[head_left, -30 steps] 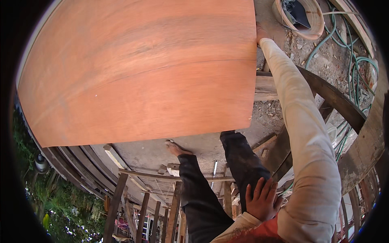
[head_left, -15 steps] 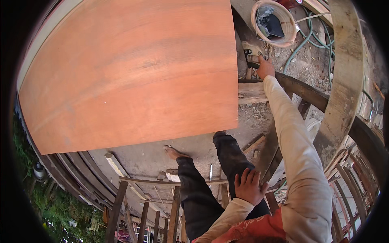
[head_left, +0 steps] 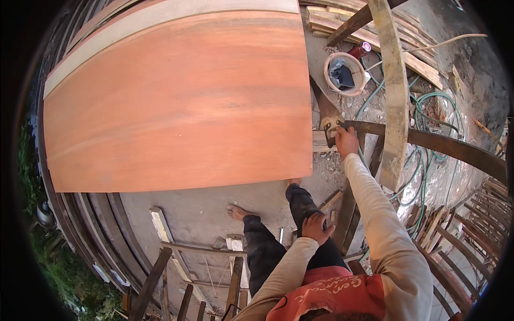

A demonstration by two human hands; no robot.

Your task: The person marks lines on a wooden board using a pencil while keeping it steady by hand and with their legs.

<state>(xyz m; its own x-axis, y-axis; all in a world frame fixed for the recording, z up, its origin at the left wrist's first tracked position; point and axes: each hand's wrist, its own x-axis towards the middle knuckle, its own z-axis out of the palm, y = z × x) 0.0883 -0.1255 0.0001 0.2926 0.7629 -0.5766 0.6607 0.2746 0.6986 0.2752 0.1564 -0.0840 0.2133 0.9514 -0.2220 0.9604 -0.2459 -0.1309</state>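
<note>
concrete floor (head_left: 203, 214): right hand (head_left: 347, 142) grips handsaw (head_left: 326, 115) (beside plywood sheet (head_left: 176, 101)).

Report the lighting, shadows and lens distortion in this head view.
Head view: strong daylight on the orange-brown plywood sheet, soft sheen, no blown glare; fisheye bends its straight edges and blackens the corners; right hand at the handsaw stays sharp; shade darkens the planks lower left.

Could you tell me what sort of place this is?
Probably an outdoor building site or carpentry yard: a large plywood sheet lies on bare concrete, the right hand grips a handsaw, and loose timber planks and green hose lie about.
</note>
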